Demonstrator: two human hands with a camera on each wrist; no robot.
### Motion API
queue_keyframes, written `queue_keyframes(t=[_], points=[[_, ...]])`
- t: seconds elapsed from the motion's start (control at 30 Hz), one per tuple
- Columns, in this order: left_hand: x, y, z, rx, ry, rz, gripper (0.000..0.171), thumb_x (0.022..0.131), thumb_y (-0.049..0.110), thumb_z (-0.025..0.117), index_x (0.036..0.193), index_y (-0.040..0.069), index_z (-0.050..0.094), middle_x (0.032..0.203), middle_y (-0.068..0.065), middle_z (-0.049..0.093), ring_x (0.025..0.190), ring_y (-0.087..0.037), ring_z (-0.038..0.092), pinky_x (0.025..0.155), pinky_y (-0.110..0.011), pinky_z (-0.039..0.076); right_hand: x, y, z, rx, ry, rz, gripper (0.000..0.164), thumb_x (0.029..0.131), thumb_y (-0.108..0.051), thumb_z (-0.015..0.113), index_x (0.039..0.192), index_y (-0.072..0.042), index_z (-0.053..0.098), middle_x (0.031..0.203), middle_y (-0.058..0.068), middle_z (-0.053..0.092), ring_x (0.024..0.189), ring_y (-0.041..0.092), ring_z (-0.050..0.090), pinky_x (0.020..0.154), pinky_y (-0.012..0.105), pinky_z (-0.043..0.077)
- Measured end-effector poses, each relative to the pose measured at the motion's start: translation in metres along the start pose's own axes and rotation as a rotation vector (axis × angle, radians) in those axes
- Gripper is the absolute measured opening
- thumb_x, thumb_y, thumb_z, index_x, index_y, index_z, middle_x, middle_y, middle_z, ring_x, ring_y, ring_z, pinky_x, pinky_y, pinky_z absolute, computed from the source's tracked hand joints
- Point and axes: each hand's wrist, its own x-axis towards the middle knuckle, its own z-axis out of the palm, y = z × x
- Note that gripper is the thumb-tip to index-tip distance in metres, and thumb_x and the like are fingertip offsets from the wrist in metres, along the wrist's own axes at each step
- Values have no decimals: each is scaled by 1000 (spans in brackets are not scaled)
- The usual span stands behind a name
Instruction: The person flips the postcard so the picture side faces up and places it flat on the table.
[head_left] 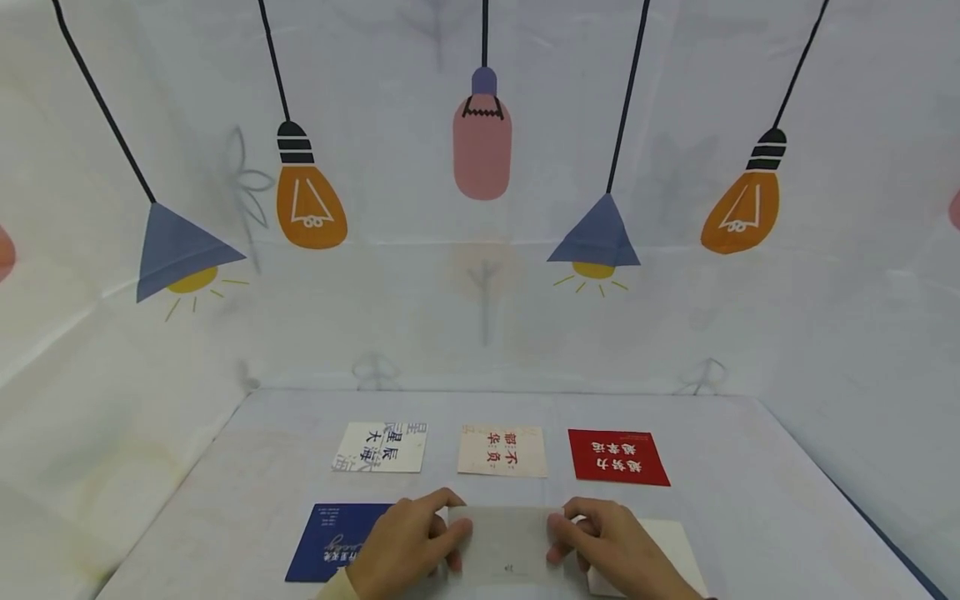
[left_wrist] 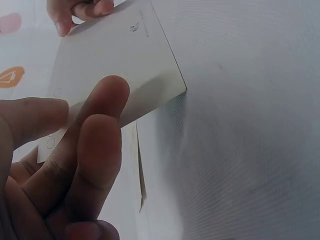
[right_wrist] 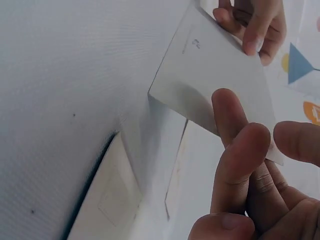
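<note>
A pale card (head_left: 512, 542) with a small printed mark near its lower edge is held between both hands at the front middle of the table. My left hand (head_left: 408, 540) pinches its left edge, and my right hand (head_left: 617, 546) pinches the right edge. Both wrist views show the card (left_wrist: 115, 60) tilted, with its near edge raised off the tabletop. Thumbs lie on the face towards me, while some fingers are behind it. A blue card (head_left: 318, 542) lies partly hidden beyond the left hand. Another pale card (head_left: 675, 546) is partly covered by the right hand.
Farther back lie a white card with dark characters (head_left: 390, 450), a cream card with red characters (head_left: 517, 454) and a red card with white characters (head_left: 618, 467). A white sheet printed with hanging lamps (head_left: 483, 333) stands behind and around the white table (head_left: 285, 433).
</note>
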Motion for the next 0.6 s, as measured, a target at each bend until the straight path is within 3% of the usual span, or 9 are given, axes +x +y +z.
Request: queue_keyframes(t=[0.6], points=[[-11,15,-12,52,30,34,47,101,57,51,98,18,77,63,17,64,50,-8,56,49,-26,47,-9,-10,1,-16,-8,-2,34,101,-46,58,96,-13,70,79,-1,73,67,21,63,63,30,50]])
